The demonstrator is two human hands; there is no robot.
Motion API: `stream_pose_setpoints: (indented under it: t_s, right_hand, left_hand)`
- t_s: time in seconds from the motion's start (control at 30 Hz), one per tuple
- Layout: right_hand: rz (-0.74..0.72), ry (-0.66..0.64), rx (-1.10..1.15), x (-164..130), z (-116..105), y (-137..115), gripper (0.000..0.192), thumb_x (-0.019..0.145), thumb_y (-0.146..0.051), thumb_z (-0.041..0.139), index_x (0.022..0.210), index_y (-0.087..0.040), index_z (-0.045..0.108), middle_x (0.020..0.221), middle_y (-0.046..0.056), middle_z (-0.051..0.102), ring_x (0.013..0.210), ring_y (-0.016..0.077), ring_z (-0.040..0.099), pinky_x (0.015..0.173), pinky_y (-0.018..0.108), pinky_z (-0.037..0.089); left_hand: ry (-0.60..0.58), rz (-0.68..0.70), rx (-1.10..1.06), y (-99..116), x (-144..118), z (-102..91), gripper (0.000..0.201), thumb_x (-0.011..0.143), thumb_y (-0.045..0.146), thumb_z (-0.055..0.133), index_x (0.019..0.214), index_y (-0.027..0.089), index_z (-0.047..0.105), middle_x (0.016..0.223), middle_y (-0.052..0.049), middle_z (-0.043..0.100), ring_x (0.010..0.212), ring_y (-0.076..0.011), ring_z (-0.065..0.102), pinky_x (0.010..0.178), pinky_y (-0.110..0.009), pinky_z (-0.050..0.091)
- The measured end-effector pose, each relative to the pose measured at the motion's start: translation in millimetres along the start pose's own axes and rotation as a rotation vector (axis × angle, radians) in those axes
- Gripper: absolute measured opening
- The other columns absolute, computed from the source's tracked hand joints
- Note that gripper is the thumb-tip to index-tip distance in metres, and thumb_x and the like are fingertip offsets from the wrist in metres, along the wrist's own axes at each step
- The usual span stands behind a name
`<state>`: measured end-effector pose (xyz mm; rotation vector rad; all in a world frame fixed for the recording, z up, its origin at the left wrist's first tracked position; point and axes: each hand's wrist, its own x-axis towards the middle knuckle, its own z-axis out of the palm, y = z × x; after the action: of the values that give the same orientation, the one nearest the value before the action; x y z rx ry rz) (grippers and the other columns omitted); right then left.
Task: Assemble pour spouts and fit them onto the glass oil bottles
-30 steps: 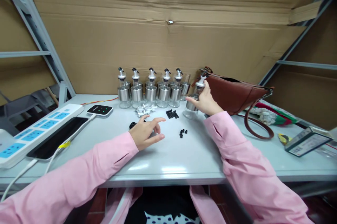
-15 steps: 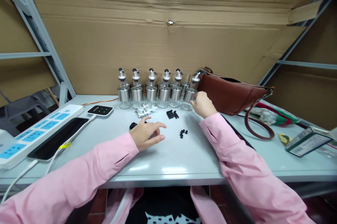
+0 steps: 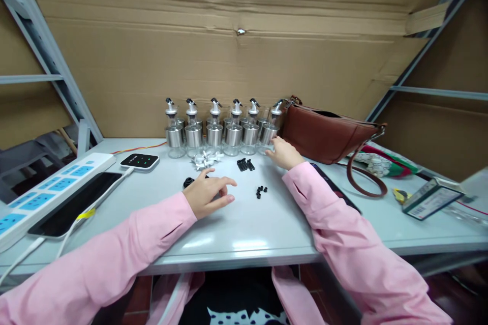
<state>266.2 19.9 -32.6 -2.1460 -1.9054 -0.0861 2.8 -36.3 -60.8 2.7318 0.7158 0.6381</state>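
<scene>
A row of glass oil bottles with steel sleeves and pourer tops, including an oil bottle point(image 3: 233, 136), stands along the back of the table, with more glass behind. My right hand point(image 3: 285, 153) is at the lower side of the rightmost oil bottle point(image 3: 268, 134), thumb and fingers apart; whether the fingertips still touch the glass is hard to see. My left hand point(image 3: 208, 195) hovers over the table, fingers loosely spread and holding nothing. Behind it lie white pourer parts point(image 3: 206, 160) and black round parts point(image 3: 188, 182), partly hidden by the hand. Between my hands are black spout pieces point(image 3: 245, 164) and small black caps point(image 3: 260, 192).
A brown handbag point(image 3: 328, 131) stands right of the bottles, its strap looping onto the table. Below it lies a dark flat device point(image 3: 337, 190); farther right is a small box point(image 3: 432, 200). At left are a power strip point(image 3: 82, 162), a phone point(image 3: 76, 203) and a white device point(image 3: 139, 161).
The rightmost bottle has moved back and stands more upright in the row. My right hand has slid lower and loosened from it. The whole view has shifted slightly; my left hand stays put.
</scene>
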Motion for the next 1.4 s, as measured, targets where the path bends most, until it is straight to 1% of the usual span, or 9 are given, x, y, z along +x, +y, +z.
stream_pose_setpoints:
  t_s: [0.17, 0.33, 0.53, 0.6, 0.67, 0.77, 0.9, 1.07, 1.4]
  right_hand:
    - [-0.011, -0.016, -0.027, 1.2, 1.3, 2.3, 0.041, 0.085, -0.028, 0.046, 0.123, -0.013, 0.048, 0.138, 0.018, 0.040, 0.118, 0.0297, 0.050, 0.093, 0.040, 0.041]
    - [-0.012, -0.027, -0.049, 0.6, 2.3, 3.2, 0.042, 0.086, -0.028, 0.045, 0.124, -0.012, 0.047, 0.143, 0.018, 0.033, 0.119, 0.0299, 0.049, 0.094, 0.040, 0.040]
    - [0.023, -0.048, -0.047, -3.9, -3.3, -1.5, 0.040, 0.086, -0.030, 0.045, 0.122, -0.015, 0.051, 0.137, 0.015, 0.044, 0.115, 0.0294, 0.052, 0.091, 0.040, 0.041]
    - [0.026, -0.050, -0.039, -5.6, -5.5, -3.5, 0.039, 0.086, -0.031, 0.045, 0.120, -0.015, 0.052, 0.132, 0.013, 0.050, 0.115, 0.0284, 0.052, 0.091, 0.039, 0.041]
    - [0.030, -0.051, -0.034, -6.8, -7.0, -5.1, 0.038, 0.086, -0.031, 0.045, 0.119, -0.016, 0.053, 0.128, 0.013, 0.053, 0.115, 0.0275, 0.052, 0.091, 0.038, 0.041]
    - [0.034, -0.051, -0.033, -8.0, -7.9, -6.3, 0.037, 0.086, -0.031, 0.044, 0.119, -0.017, 0.054, 0.126, 0.013, 0.056, 0.114, 0.0271, 0.053, 0.090, 0.038, 0.041]
    - [0.030, -0.038, -0.035, -8.3, -8.0, -6.8, 0.038, 0.086, -0.032, 0.044, 0.119, -0.016, 0.054, 0.125, 0.013, 0.056, 0.113, 0.0278, 0.053, 0.089, 0.038, 0.042]
    - [0.028, -0.034, -0.028, -8.1, -8.8, -7.9, 0.040, 0.086, -0.033, 0.044, 0.121, -0.015, 0.053, 0.124, 0.014, 0.056, 0.113, 0.0297, 0.053, 0.089, 0.041, 0.042]
    - [0.035, 0.002, -0.015, -10.6, -12.5, -11.1, 0.042, 0.083, -0.033, 0.046, 0.119, -0.015, 0.055, 0.120, 0.015, 0.059, 0.109, 0.0313, 0.055, 0.086, 0.040, 0.043]
  left_hand:
    - [0.046, 0.081, 0.014, -6.2, 0.3, 6.0, 0.024, 0.089, 0.033, 0.038, 0.103, 0.019, 0.053, 0.075, 0.001, 0.064, 0.073, -0.0143, 0.060, 0.093, -0.036, 0.037]
    - [0.221, 0.144, 0.044, -6.5, 1.5, 5.6, 0.020, 0.086, 0.025, 0.037, 0.092, 0.019, 0.055, 0.067, 0.000, 0.063, 0.064, -0.0140, 0.058, 0.073, -0.029, 0.044]
    - [0.554, -0.210, -0.167, -12.8, 7.3, -18.4, 0.007, 0.081, 0.023, 0.040, 0.082, 0.019, 0.046, 0.076, -0.002, 0.060, 0.074, -0.0157, 0.058, 0.075, -0.031, 0.046]
    - [0.603, -0.311, -0.142, -21.1, 8.1, -22.4, 0.006, 0.078, 0.023, 0.042, 0.081, 0.019, 0.044, 0.081, -0.003, 0.059, 0.080, -0.0175, 0.057, 0.079, -0.034, 0.045]
    - [0.537, -0.365, 0.010, -28.4, 7.8, -21.8, 0.008, 0.074, 0.020, 0.043, 0.082, 0.019, 0.046, 0.086, -0.004, 0.057, 0.088, -0.0209, 0.054, 0.083, -0.039, 0.043]
    - [0.300, -0.454, 0.213, -32.2, 6.7, -15.5, 0.015, 0.073, 0.021, 0.047, 0.088, 0.018, 0.050, 0.097, -0.007, 0.054, 0.100, -0.0266, 0.049, 0.086, -0.045, 0.040]
    - [0.120, -0.592, 0.310, -27.8, 6.4, -9.9, 0.031, 0.080, 0.033, 0.047, 0.108, 0.022, 0.053, 0.110, -0.008, 0.050, 0.109, -0.0277, 0.045, 0.092, -0.048, 0.035]
    - [0.043, -0.623, 0.321, -24.1, 7.5, -12.4, 0.037, 0.086, 0.040, 0.041, 0.118, 0.026, 0.051, 0.116, -0.007, 0.049, 0.114, -0.0259, 0.043, 0.094, -0.048, 0.032]
    - [0.124, -0.604, 0.320, -25.6, 7.6, -13.6, 0.016, 0.082, 0.031, 0.049, 0.092, 0.020, 0.054, 0.102, -0.005, 0.057, 0.104, -0.0233, 0.053, 0.092, -0.045, 0.032]
